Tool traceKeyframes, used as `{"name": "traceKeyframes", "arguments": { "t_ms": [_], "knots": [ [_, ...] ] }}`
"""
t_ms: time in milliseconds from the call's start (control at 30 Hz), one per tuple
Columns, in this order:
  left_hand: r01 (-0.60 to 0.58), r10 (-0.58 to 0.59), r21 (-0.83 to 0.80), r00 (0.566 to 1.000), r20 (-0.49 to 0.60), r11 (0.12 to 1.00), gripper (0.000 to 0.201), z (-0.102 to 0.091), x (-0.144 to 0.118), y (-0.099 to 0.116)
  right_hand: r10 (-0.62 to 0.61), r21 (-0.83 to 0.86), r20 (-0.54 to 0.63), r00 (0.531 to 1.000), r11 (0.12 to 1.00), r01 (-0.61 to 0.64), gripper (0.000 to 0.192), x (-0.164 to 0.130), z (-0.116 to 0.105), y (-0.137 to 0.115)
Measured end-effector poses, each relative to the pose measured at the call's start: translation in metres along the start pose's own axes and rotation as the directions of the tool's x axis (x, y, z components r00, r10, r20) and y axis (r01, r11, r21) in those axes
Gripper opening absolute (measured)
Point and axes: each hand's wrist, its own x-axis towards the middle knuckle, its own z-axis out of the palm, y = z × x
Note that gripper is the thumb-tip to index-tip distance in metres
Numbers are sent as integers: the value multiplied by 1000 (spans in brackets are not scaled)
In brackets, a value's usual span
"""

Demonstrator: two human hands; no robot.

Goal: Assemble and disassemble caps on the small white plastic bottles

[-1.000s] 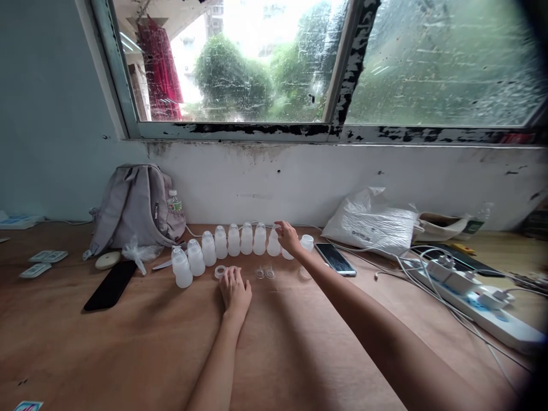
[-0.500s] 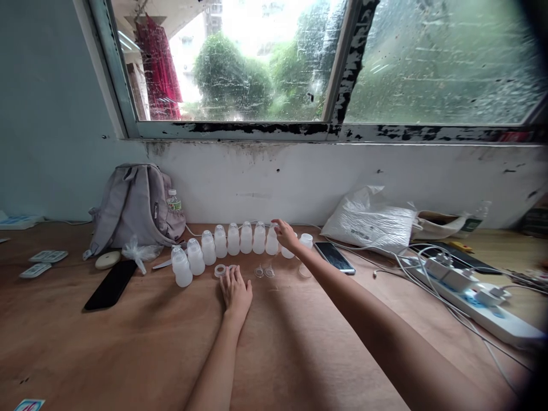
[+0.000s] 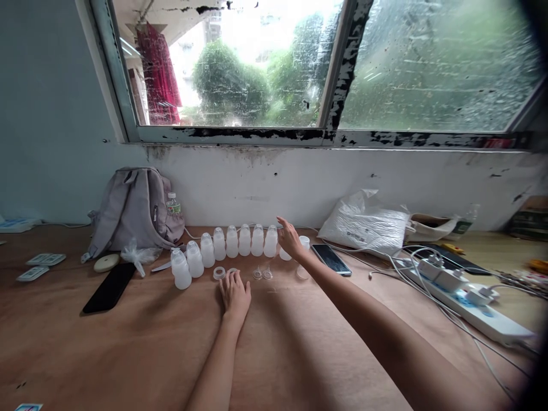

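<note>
Lining up bottles (image 3: 231, 242) along table's far edge. My right hand (image 3: 290, 240) spread beside end bottle (image 3: 270, 241); left hand (image 3: 235, 294) flat, empty. Next likely: cup (image 3: 304, 242) behind right hand needs careful grip.

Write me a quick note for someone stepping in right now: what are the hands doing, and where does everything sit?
Left hand: flat on the table, empty, just before a white ring.
Right hand: open, at the right end of the bottle row, holding nothing.
Done: eight capped bottles stand in a curved row.
Left: two uncapped bottles behind the right hand; two clear caps and the ring lie loose in front.
</note>
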Motion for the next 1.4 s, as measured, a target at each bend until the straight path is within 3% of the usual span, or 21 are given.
{"name": "traceKeyframes", "arguments": {
  "t_ms": [100,167,333,533,633,733,833,1000,1100,1200,1300,1400],
  "knots": [
    [-30,29,-48,999,-26,998,19,-5,1,3,0,21,4,1000,1000,0,35,-31,-2,-10],
    [-70,67,-99,997,-35,993,14,-7,2,6,11,51,100,995,999,-16,29,-57,1,-13],
    [-209,214,-268,977,-8,941,18,-7,3,10,59,42,210,976,997,-69,24,-107,17,-9],
    [-227,244,-274,969,28,935,21,-13,2,8,126,39,165,978,990,-134,19,-120,15,-13],
    [-153,168,-156,982,86,976,42,-12,0,3,65,72,185,981,994,-79,19,-131,3,-22],
    [-93,105,-81,983,149,992,36,-8,-2,1,-19,55,266,964,998,4,18,-145,-9,-32],
    [-99,117,-160,987,107,982,29,-2,-2,4,-19,23,327,945,1000,12,20,-153,-15,-39],
    [-208,225,-427,974,-11,880,40,-4,-1,15,-75,79,410,909,996,47,27,-152,-14,-43],
    [-276,304,-481,952,-21,832,43,-8,-5,22,-37,130,351,936,991,-10,42,-151,-8,-36],
    [-342,390,-430,920,25,835,37,-12,-9,29,78,176,226,971,977,-119,50,-152,1,-25],
    [-386,442,-348,892,95,854,34,-15,-11,33,147,182,175,974,967,-179,47,-153,5,-20],
    [-373,425,-293,894,139,880,31,-17,-12,34,153,168,168,974,969,-181,43,-152,5,-21]
  ]
}}
